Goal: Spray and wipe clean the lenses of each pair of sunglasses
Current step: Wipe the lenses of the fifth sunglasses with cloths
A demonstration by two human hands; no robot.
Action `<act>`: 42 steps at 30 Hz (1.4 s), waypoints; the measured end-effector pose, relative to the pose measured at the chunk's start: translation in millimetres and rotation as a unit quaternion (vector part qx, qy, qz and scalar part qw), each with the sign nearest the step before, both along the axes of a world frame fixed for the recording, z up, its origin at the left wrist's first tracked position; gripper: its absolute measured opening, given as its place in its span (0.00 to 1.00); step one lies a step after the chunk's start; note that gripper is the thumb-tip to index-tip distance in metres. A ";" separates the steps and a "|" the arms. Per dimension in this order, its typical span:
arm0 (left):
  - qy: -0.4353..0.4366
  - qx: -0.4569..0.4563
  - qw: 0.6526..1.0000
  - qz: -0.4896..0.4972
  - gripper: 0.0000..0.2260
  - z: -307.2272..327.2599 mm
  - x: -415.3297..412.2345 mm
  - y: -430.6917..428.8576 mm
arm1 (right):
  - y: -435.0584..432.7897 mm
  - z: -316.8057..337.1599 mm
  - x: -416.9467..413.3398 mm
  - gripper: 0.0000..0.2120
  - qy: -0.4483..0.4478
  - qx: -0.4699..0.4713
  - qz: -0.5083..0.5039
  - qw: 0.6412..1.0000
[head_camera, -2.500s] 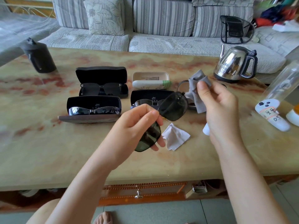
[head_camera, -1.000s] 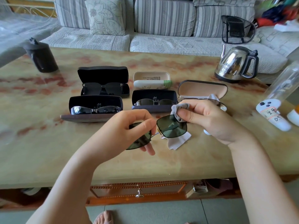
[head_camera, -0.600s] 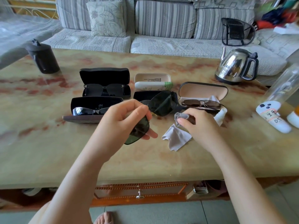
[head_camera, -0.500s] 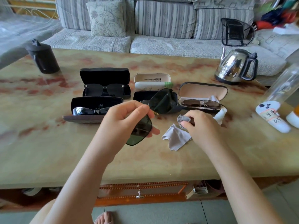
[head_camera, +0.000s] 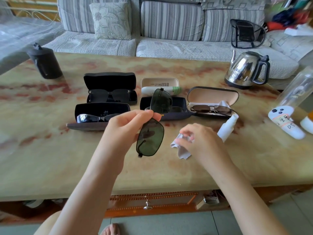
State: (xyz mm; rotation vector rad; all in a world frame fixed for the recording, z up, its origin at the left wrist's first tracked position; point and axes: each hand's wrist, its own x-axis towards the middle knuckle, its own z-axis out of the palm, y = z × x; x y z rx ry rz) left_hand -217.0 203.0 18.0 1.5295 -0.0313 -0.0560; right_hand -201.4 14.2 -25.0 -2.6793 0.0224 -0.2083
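Note:
My left hand [head_camera: 125,131] pinches a pair of green-lens sunglasses [head_camera: 150,138] near the bridge, holding them on end above the table, one lens over the other. My right hand [head_camera: 199,143] is down at the table, its blurred fingertips pinching a grey cloth [head_camera: 182,150] that lies crumpled there. A small white spray bottle [head_camera: 227,127] lies just right of that hand. Three other pairs sit in open cases: black sunglasses [head_camera: 110,95], wraparound sunglasses [head_camera: 98,117] and brown-lens sunglasses [head_camera: 211,109].
A dark open case [head_camera: 177,114] sits behind the held sunglasses, with a white case [head_camera: 159,82] beyond it. A steel kettle [head_camera: 245,70] stands back right, a black container [head_camera: 44,63] back left. White labelled bottles [head_camera: 286,124] lie at the right edge.
My left hand has turned the green sunglasses from level to standing on end. My right hand came off the lens and went down to the table with the cloth.

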 end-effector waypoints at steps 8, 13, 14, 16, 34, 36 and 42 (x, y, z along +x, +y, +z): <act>0.000 -0.010 1.000 0.015 0.11 -2.5 0.8 -2.3 | 6.5 -17.6 0.9 0.07 -0.013 -0.074 -0.004 0.997; 0.006 -0.017 0.999 0.027 0.11 -2.8 0.8 -2.8 | 0.3 -6.4 3.1 0.11 -0.037 0.131 -0.021 0.990; 0.008 -0.018 0.999 0.027 0.11 -2.8 0.5 -3.3 | -3.3 0.3 3.4 0.11 -0.043 0.210 -0.025 0.976; 0.012 -0.019 0.999 0.026 0.11 -3.7 -0.1 -4.6 | -10.9 12.4 1.8 0.08 -0.036 0.348 -0.024 0.936; 0.014 -0.037 0.999 -0.010 0.08 -9.2 -1.8 -16.4 | -3.0 33.0 -12.3 0.13 0.054 0.514 -0.012 0.856; 0.012 -0.033 0.999 -0.015 0.07 -9.2 -2.3 -19.8 | 3.4 36.6 -13.3 0.11 0.042 0.531 -0.007 0.846; -0.019 0.001 0.999 -0.038 0.13 -10.6 -7.3 -25.2 | 17.9 38.6 -15.6 0.08 0.007 0.516 0.007 0.857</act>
